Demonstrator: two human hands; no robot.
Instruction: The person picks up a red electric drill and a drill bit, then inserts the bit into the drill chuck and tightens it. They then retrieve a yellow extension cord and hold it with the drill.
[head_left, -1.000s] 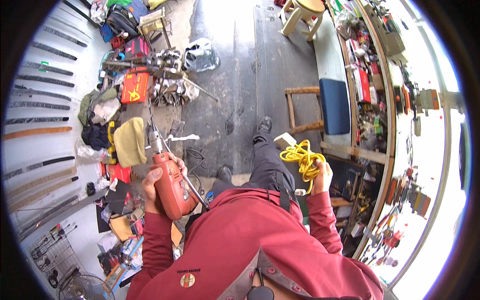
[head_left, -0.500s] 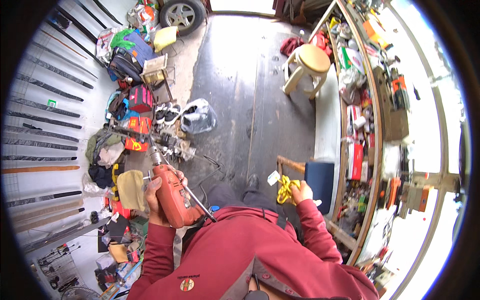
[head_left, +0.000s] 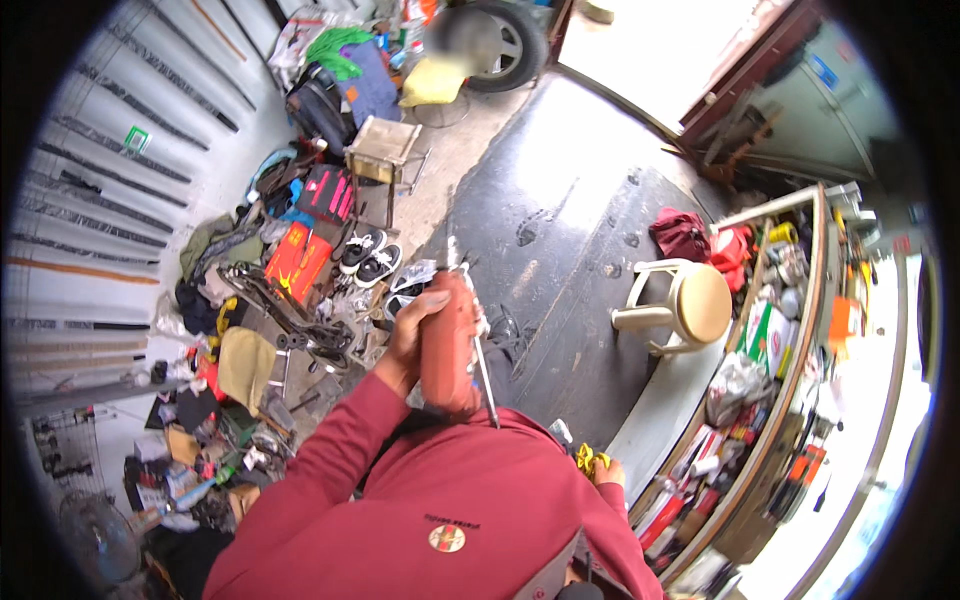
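My left hand is closed round the body of a red power drill, held in front of my torso. Its metal chuck points away from me. A thin metal rod runs along the drill's right side. Low on the right, my right hand is closed on a bundled yellow cord, partly hidden by my sleeve. A pale tag or plug end shows beside the bundle.
A beige stool stands on the dark floor at right, beside a long cluttered shelf. At left lie black-and-white shoes, a red-orange box and a small folding seat. A car wheel rests at the back.
The view has swung, and the stool and doorway now appear further right. The drill has come nearer the middle of the picture. My right hand and the yellow cord appear lower.
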